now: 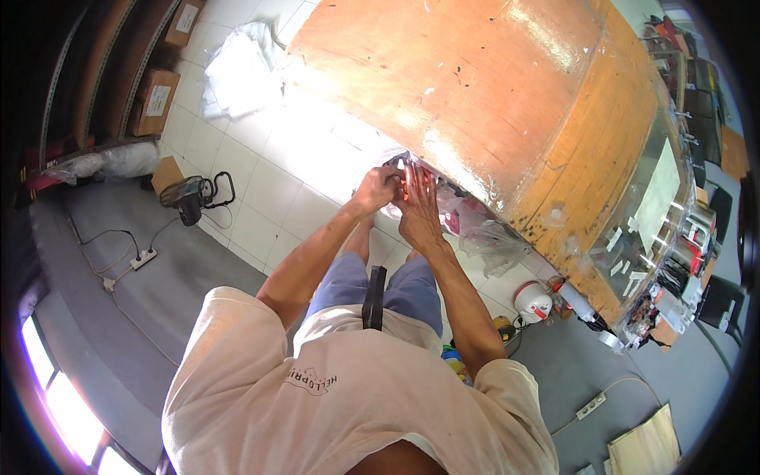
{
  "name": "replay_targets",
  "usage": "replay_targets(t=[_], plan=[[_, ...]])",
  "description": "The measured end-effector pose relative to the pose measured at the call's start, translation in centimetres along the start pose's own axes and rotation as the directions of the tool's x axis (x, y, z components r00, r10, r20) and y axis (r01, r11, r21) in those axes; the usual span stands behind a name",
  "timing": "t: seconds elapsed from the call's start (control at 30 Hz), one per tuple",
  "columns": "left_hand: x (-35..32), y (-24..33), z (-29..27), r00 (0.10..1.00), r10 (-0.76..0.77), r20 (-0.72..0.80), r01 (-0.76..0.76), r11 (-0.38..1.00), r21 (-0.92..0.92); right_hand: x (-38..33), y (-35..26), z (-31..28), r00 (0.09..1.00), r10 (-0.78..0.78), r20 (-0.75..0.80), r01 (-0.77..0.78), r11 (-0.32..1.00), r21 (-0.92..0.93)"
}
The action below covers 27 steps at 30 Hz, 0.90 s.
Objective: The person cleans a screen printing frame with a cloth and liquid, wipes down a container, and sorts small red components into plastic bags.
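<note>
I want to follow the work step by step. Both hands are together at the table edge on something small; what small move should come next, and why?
Probably draw the small clear plastic piece out from the table edge. The left hand pinches it, the right hand lies flat against it, and glare hides the detail there.

I saw an orange-brown wooden table (507,87), worn pale in patches. Beside it lay white floor tiles (269,182) and a white plastic bag (241,71); below it, a white-and-red pot (532,302).
</note>
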<state>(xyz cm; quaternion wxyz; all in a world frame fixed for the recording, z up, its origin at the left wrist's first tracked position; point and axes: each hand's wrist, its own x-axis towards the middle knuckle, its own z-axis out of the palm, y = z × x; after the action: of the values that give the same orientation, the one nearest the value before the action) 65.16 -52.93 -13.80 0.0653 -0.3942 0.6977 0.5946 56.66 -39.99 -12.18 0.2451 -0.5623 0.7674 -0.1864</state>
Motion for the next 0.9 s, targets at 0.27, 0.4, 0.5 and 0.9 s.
replay_targets(t=[0.27, 0.4, 0.5, 0.9], plan=[[-3.1, 2.6, 1.4, 0.858, 0.511, -0.057, -0.493, 0.849, 0.19, 1.3, 0.4, 0.5, 0.813, 0.443, 0.379, -0.444, 0.049, 0.895], [-0.7, -2.6, 1.3, 0.949, 0.218, 0.227, -0.287, 0.895, 0.341, 0.5, 0.7, 3.1, 0.921, 0.376, 0.102, -0.311, 0.552, 0.774], [-1.6, 0.3, 1.6, 0.97, -0.135, 0.201, 0.228, 0.783, -0.579, -0.1, -0.2, 1.1, 0.932, 0.329, 0.149, -0.303, 0.487, 0.82], [3.4, -3.7, 5.8, 0.936, -0.301, -0.184, 0.131, 0.781, -0.611, 0.3, -2.8, -1.9, 0.986, 0.132, -0.104, -0.098, 0.955, 0.279]])
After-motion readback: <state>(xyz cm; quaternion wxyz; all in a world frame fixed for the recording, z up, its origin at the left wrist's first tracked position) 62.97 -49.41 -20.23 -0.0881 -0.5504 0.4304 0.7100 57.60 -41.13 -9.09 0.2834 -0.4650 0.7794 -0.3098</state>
